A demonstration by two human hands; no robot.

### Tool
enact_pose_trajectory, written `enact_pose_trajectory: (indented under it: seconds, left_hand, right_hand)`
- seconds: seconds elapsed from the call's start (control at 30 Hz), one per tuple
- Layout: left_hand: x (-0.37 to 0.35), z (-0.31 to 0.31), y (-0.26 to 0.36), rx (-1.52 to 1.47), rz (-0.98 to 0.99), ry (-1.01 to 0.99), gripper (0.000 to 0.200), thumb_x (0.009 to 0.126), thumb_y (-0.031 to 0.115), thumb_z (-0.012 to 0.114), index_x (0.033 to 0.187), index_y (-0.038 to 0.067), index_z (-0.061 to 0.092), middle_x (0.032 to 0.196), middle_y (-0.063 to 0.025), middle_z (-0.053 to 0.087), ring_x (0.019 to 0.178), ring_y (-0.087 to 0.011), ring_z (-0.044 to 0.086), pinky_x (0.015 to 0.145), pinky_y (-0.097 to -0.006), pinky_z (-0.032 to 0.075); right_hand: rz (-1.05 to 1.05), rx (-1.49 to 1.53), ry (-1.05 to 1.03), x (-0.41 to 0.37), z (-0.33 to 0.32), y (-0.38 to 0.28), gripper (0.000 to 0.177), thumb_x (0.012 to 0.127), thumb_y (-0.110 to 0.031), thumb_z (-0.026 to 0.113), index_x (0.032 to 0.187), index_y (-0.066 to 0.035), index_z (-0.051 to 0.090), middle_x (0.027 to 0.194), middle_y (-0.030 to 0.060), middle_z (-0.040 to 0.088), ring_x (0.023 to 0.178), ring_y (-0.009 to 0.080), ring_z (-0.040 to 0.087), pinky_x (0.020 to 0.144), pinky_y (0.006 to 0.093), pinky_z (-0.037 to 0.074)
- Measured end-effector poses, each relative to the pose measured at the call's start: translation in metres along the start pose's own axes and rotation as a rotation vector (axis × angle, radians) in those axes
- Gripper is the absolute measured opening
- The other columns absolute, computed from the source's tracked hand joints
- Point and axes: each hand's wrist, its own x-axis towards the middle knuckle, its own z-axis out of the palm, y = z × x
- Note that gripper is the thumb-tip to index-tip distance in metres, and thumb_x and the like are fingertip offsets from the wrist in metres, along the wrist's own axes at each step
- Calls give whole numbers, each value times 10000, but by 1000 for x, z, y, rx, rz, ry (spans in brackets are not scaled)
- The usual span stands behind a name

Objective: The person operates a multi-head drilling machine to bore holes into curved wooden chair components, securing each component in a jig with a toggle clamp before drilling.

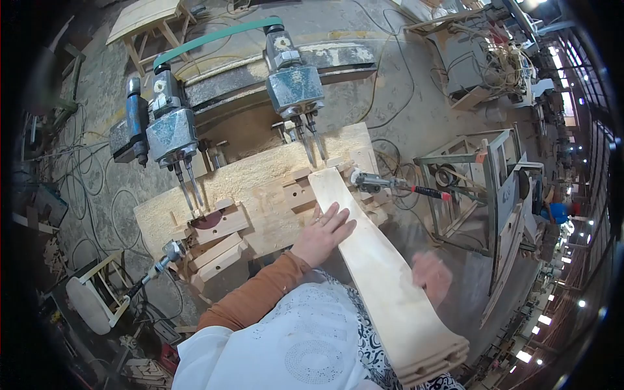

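Note:
A long, pale wooden panel (383, 266) slants from the machine's wooden bed toward my body, wider and curved at its near end, where grooves and holes show in the edge. My left hand (325, 234) lies on the panel's left edge near its far end, fingers stretched over the top face. On the panel's other side, my right hand (432, 276) is smeared by motion close to the right edge. The panel's narrow far end rests by a wooden block (302, 192), under the drill bits (312, 143) of the right drilling head (292, 84).
Sawdust covers the bed (260, 159). A left drilling head (172, 133) stands over a second wooden jig (221, 224). Clamps sit at the right (370, 182) and left (170, 253). A metal-framed cart (481, 188) stands to the right; cables (393, 71) cross the floor.

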Motion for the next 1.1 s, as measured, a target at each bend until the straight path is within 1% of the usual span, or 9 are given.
enact_pose_trajectory:
  seconds: [0.03, 0.1, 0.23, 0.37, 0.43, 0.57, 0.77, 0.93, 1.1]
  left_hand:
    - [2, -2, 1, 7, 6, 8, 515, 826, 108, 592, 1331, 180, 522, 1402, -78, 481, 1373, -304, 396, 1126, -547, 295]
    - [3, -7, 5, 26, -24, -71, 523, 816, 96, 601, 1326, 191, 527, 1396, -65, 483, 1373, -288, 393, 1130, -541, 293]
    - [2, -8, 8, 24, -56, -78, 536, 799, 102, 629, 1317, 204, 537, 1392, -40, 487, 1370, -274, 397, 1132, -534, 297]
    - [1, -4, 16, 60, -76, -24, 511, 803, 126, 634, 1302, 200, 549, 1375, -23, 506, 1365, -261, 403, 1145, -504, 291]
    - [1, 0, 21, 33, -138, 35, 455, 812, 157, 633, 1263, 196, 579, 1352, -17, 530, 1353, -245, 421, 1159, -470, 282]
    - [5, 3, 22, 29, -161, 95, 375, 828, 174, 621, 1203, 190, 613, 1300, -12, 563, 1315, -231, 469, 1140, -445, 322]
    - [10, 3, 20, 47, -119, 147, 301, 838, 154, 609, 1137, 179, 630, 1209, -9, 593, 1224, -222, 553, 1072, -434, 415]
    - [14, -7, 25, 32, -199, 2, 295, 834, 142, 616, 1125, 194, 630, 1195, 11, 601, 1225, -186, 551, 1086, -411, 412]
    - [16, -3, 24, 13, -230, 27, 294, 830, 144, 618, 1118, 204, 631, 1196, 16, 599, 1229, -183, 549, 1091, -418, 409]
  right_hand:
    - [218, -380, 102, 9, -3, -21, 71, 901, -116, 595, 851, -65, 604, 820, 49, 627, 834, 185, 545, 768, 356, 408]
    - [86, -796, 75, 51, -9, -38, 145, 794, -25, 653, 933, -28, 615, 870, 92, 624, 898, 247, 571, 748, 354, 455]
    - [-93, -1125, -133, 114, -40, -28, 371, 767, -130, 721, 1111, -39, 618, 1003, 134, 623, 1033, 336, 570, 904, 401, 462]
    - [-271, -1264, -405, 143, -62, 18, 342, 779, -178, 705, 1079, -41, 613, 1003, 142, 645, 1019, 331, 602, 855, 408, 491]
    - [108, -1569, -803, 149, -62, 36, 248, 808, -199, 662, 997, -49, 605, 960, 145, 666, 923, 316, 656, 768, 410, 524]
    - [-50, -1610, -805, 148, -83, 67, 157, 844, -184, 614, 936, -61, 579, 877, 137, 668, 790, 313, 674, 683, 421, 532]
    - [-168, -1009, -444, 125, -108, 145, 176, 832, -219, 653, 943, -86, 625, 819, 141, 643, 772, 346, 654, 684, 446, 514]
    - [260, -894, -802, 156, -106, 141, 334, 858, -228, 645, 1174, -123, 622, 927, 162, 669, 897, 365, 631, 779, 440, 493]
    - [285, -776, -938, 169, -110, 152, 436, 859, -189, 627, 1287, -132, 569, 935, 171, 668, 891, 361, 632, 786, 424, 490]
